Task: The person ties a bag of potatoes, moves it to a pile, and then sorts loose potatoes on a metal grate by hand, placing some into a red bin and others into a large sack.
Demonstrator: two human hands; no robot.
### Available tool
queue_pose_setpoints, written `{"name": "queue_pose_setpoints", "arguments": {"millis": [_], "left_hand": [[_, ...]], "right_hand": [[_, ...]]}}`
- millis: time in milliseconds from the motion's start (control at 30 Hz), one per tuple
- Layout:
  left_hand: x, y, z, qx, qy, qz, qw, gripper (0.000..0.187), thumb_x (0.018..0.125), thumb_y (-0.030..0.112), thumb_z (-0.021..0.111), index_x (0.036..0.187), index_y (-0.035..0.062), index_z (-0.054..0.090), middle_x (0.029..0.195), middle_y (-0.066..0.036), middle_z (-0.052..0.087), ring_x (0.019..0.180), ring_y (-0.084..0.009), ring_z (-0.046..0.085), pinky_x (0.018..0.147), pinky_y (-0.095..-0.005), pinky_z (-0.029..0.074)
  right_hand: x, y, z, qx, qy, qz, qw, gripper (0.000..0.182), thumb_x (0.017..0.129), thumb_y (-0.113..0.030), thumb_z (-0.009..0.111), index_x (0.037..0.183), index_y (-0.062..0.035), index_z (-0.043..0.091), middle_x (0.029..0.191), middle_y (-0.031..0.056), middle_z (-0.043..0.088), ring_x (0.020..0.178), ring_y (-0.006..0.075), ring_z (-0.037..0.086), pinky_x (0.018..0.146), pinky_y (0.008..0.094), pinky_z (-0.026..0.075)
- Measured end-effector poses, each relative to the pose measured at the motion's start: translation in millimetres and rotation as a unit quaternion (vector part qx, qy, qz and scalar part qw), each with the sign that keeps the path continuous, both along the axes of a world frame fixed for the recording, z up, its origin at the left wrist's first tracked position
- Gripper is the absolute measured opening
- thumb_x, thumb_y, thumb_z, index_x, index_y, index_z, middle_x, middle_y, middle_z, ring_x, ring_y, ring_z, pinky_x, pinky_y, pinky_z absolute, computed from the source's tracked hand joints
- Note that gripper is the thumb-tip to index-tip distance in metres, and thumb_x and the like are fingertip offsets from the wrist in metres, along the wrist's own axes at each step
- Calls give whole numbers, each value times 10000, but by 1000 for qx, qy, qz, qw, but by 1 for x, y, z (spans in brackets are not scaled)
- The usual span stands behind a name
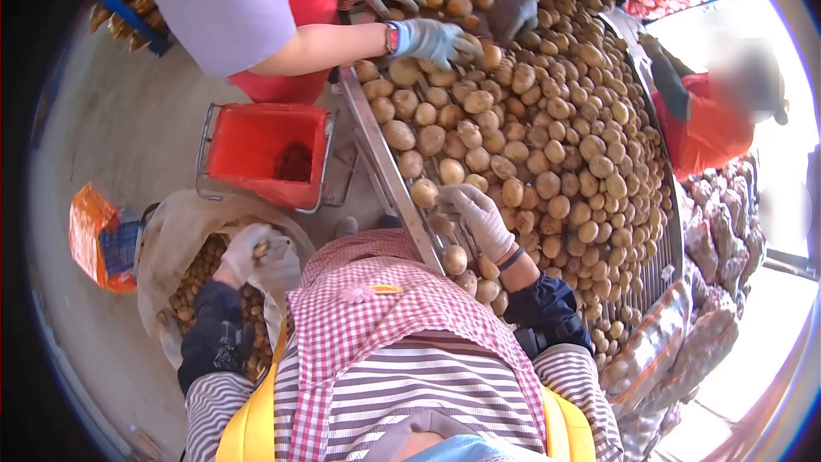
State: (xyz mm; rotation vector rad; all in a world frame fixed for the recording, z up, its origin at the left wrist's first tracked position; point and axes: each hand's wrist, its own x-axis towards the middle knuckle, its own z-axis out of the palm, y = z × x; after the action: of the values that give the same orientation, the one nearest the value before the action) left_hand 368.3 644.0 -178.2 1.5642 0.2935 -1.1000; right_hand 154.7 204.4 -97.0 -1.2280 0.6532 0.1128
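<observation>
Potatoes (558, 205) heaped on a bench, the right hand among them and the left hand over a sack.

The potatoes lie beneath and ahead of the gloved right hand (481, 221), at the bench's (382, 154) metal near edge; its fingers are loosely spread and bent, the tips just beside a pale potato (423, 193) at the rim. The gloved left hand (253, 253), well apart from the heap, is curled above an open sack (162, 244) of small potatoes (205, 267); whether it pinches one I cannot tell. Between sack and bench stands a red basket (233, 150) in a metal frame. Across the bench, co-workers' gloved hands (434, 41) rest on the heap; filled sacks (723, 231) are stacked beyond its right side.
</observation>
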Motion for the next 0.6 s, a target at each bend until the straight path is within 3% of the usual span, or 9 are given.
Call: {"name": "queue_pose_setpoints", "arguments": {"millis": [33,67,100,133,167,200,233,433,600], "left_hand": [[2,8,15,95,19,5,995,233,984,311,579,862,120,632,747,-31,616,579,-97,522,529,-262,416],[15,71,-55,132,78,-13,988,273,967,369,611,1026,111,679,837,-38,686,626,-116,567,514,-282,425],[25,111,-92,277,79,-70,955,467,932,414,657,1270,92,640,1151,-100,705,897,-212,669,673,-382,544],[17,111,-87,276,75,-75,955,467,932,414,657,1270,92,640,1151,-100,705,897,-212,669,673,-382,544],[6,104,-76,441,-156,-186,864,537,911,421,678,1320,81,605,1260,-137,651,1058,-269,631,825,-425,528],[-3,88,-58,561,-371,-276,687,613,889,427,699,1371,70,571,1369,-173,596,1219,-327,593,978,-469,513],[3,57,-35,441,-372,-238,781,618,865,402,727,1345,43,575,1460,-216,492,1370,-386,460,1163,-474,366],[-11,-161,41,41,-638,-202,742,467,791,109,762,1240,45,648,1375,-185,588,1283,-410,542,1113,-479,427],[-8,-266,54,-54,-665,-331,667,573,791,254,780,1317,96,615,1456,-168,515,1378,-411,439,1172,-519,344]], "right_hand": [[-10,-3,0,-50,-5,-14,999,320,1051,-269,604,1280,-51,653,1205,76,693,1079,170,655,975,334,514],[-20,-5,2,-51,-5,-22,998,320,1051,-269,604,1280,-51,653,1205,76,693,1079,170,655,975,334,514],[-29,-6,5,-276,-30,-27,960,307,981,-202,663,1257,-68,662,1198,91,692,1079,224,648,966,361,513],[-34,-10,8,-487,-53,-30,871,332,911,-135,722,1234,-85,671,1192,106,691,1079,277,641,957,387,513],[-37,-18,16,-636,-79,-9,768,447,803,-113,773,1238,-106,669,1240,137,666,1152,348,601,987,427,491],[-45,-26,10,-687,-59,-3,725,468,789,-146,781,1243,-141,670,1315,121,633,1240,355,555,1035,474,447],[-48,-31,12,-711,-37,10,702,488,791,-178,783,1265,-175,665,1366,113,597,1262,361,534,1055,501,418],[-40,-48,-7,-764,62,114,632,549,811,-284,780,1339,-326,639,1518,81,460,1350,351,453,1117,556,323],[-22,-70,-35,-821,72,150,546,536,824,-287,731,1341,-395,639,1533,60,444,1364,335,445,1123,564,296]]}}
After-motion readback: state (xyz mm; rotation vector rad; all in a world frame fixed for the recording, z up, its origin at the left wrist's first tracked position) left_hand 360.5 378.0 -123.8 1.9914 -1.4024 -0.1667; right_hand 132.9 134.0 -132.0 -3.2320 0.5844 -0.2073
